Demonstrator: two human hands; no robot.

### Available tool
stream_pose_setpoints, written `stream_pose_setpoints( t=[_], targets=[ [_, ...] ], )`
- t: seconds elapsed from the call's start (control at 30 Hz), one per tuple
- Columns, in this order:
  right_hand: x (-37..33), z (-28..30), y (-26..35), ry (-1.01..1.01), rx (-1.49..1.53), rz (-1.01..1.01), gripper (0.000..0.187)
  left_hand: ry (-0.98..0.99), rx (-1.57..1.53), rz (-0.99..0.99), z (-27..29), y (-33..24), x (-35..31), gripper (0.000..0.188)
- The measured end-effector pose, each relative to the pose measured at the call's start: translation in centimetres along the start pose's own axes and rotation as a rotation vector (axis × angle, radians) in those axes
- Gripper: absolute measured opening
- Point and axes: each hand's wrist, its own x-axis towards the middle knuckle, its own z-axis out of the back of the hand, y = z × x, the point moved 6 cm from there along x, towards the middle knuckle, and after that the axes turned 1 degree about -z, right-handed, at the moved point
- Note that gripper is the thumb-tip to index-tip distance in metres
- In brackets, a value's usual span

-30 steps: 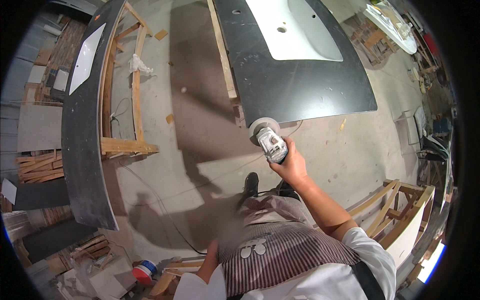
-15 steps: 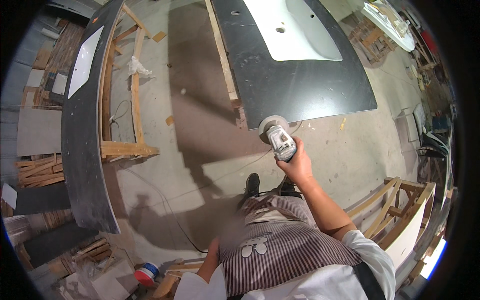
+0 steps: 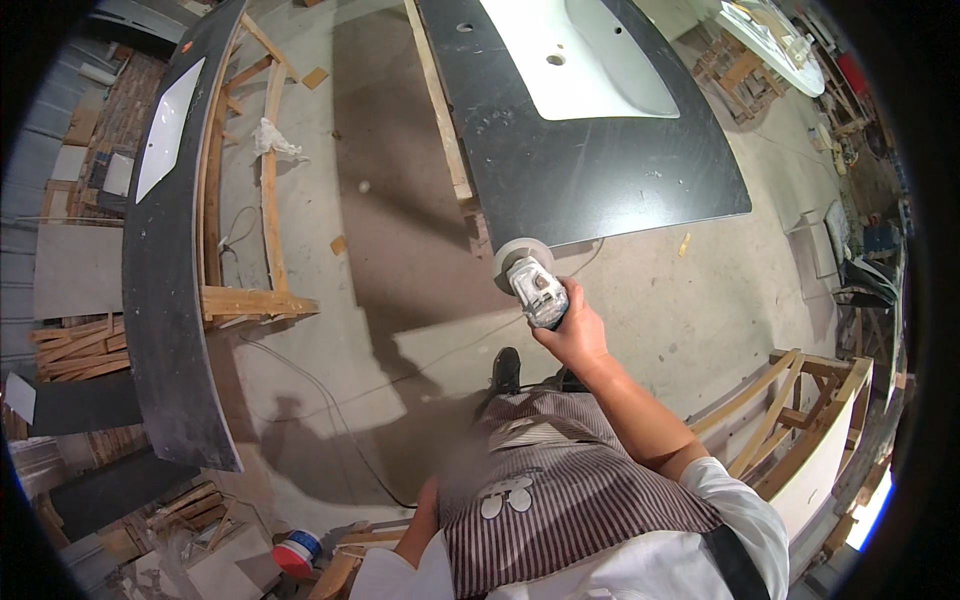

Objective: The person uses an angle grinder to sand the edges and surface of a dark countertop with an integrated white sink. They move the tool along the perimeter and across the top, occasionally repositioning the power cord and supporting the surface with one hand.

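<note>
On my head, a wide fisheye looks steeply down over my apron (image 3: 560, 520) to the floor (image 3: 640, 320), facing ahead. The slab (image 3: 600, 175) stands close, its near left corner just above mid-picture, its far edge cut off on top.

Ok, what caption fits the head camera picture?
A right hand holds a grinder by the corner of a dark counter with a white sink.

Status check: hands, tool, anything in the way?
Right hand gripping power tool; left hand out of sight. Disc at near-left corner of dark countertop, contact unclear. Cable across floor at left.
</note>
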Motion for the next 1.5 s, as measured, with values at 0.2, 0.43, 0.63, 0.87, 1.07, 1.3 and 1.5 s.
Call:
stream_pose_setpoints(
  t=[0.2, 0.43, 0.63, 0.87, 1.07, 1.3, 1.5],
  targets=[
    [-0.4, 0.6, -1.1, -0.044, -0.006, -0.078, 0.081, -0.021, -0.222, 0.043, -1.6, -0.8, -2.4, 0.043],
    [-0.6, 0.8, -0.7, -0.046, -0.004, -0.021, 0.080, 0.044, -0.067, -0.027, -0.1, 1.0, -0.5, 0.046],
    [-0.2, -0.9, 0.1, -0.009, -0.009, -0.010, 0.081, 0.028, 0.059, -0.120, 0.0, 0.4, -1.1, 0.044],
    [-0.5, 0.4, -2.5, -0.088, 0.056, -0.090, 0.081, 0.057, 0.092, -0.132, 0.6, 0.3, 0.2, 0.044],
    [-0.3, 2.1, -4.9, -0.188, 0.083, -0.186, 0.079, 0.055, 0.058, -0.054, 2.2, 1.7, 3.8, 0.044],
    [-0.3, 5.2, -8.3, -0.336, 0.178, -0.304, 0.077, 0.075, 0.097, -0.060, 2.2, 0.5, 5.2, 0.043],
    [0.7, 8.6, -13.5, -0.514, 0.237, -0.422, 0.082, 0.027, 0.659, -0.386, 3.0, -1.0, 4.8, 0.040]
  ],
)
